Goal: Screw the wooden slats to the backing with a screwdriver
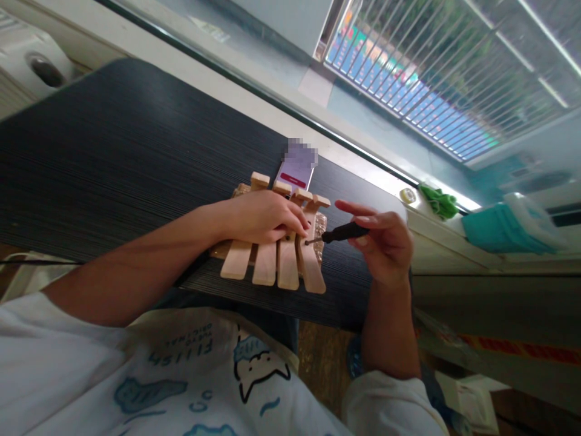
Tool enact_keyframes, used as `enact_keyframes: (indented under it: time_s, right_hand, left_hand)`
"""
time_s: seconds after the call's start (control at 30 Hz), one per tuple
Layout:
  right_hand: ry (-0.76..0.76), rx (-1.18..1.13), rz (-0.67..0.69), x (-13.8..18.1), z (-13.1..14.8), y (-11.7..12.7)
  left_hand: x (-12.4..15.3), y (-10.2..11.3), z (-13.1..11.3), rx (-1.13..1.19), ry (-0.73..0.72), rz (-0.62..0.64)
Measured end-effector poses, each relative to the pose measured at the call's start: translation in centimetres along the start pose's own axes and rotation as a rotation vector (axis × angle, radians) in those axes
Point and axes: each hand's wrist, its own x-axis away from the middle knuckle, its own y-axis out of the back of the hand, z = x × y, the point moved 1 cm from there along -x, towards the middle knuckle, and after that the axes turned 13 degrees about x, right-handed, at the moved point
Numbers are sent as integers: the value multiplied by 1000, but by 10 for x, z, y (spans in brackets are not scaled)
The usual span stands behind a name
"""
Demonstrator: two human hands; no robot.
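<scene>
On the table lies a board with a rough, bark-like edge (320,225), and several pale wooden hook-shaped pieces stand side by side across it. My left hand (261,215) reaches over these pieces, its curled fingertips pressed against the rightmost wooden hook (313,272). In my right hand (385,242) is a screwdriver with a black handle (345,232), gripped by thumb and fingers with the index finger stretched out. Its metal tip meets the face of the rightmost hook, just below my left fingertips. A dark hole shows on the neighbouring hook.
A phone (294,172) with a lit screen lies right behind the board on the black table (136,139). Along the window sill are a roll of tape (407,195), a green cloth (438,201) and a teal container (494,227). A white appliance (31,60) stands at the far left.
</scene>
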Motion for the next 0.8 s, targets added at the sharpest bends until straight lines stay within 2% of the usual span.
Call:
enact_keyframes:
  time_s: [0.13, 0.43, 0.67, 0.8]
  right_hand:
    - [-6, -65, -29, -2, 1, -4]
    - [-24, 65, -89, 3, -6, 1]
    - [-20, 101, -295, -2, -4, -2]
    - [-24, 115, -335, -5, -3, -5]
  left_hand:
    - [0, -1, 0, 9, -14, -3]
    - [0, -1, 2, -3, -23, 10]
    - [0, -1, 3, 0, -24, 5]
    - [1, -2, 4, -3, -13, 4]
